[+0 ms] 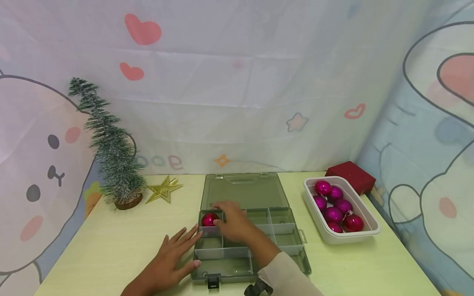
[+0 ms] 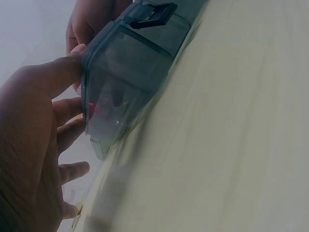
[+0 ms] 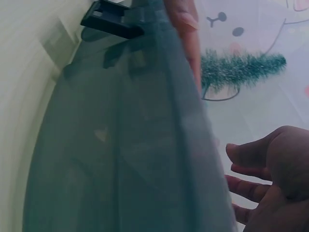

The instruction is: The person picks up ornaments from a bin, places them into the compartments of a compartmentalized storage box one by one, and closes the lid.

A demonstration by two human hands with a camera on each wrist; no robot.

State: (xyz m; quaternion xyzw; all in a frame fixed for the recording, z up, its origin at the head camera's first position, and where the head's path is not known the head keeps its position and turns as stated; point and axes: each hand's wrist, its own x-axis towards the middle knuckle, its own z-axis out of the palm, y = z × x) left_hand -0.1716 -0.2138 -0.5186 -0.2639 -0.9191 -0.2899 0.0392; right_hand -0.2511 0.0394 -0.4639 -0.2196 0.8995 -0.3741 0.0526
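A clear grey divided organizer box lies with its lid folded back on the table. One shiny magenta Christmas ball sits in its far left compartment. My right hand is over the box just right of that ball, fingers spread and apparently holding nothing; in the right wrist view the same hand shows loosely extended fingers. My left hand touches the box's left edge with straight, spread fingers. The left wrist view shows that hand against the clear side wall.
At right, a white plastic tub holds several magenta and purple Christmas balls. Behind it lies a dark red box. A small frosted tree and a gold star stand and lie at the back left. Printed cloth hangs behind.
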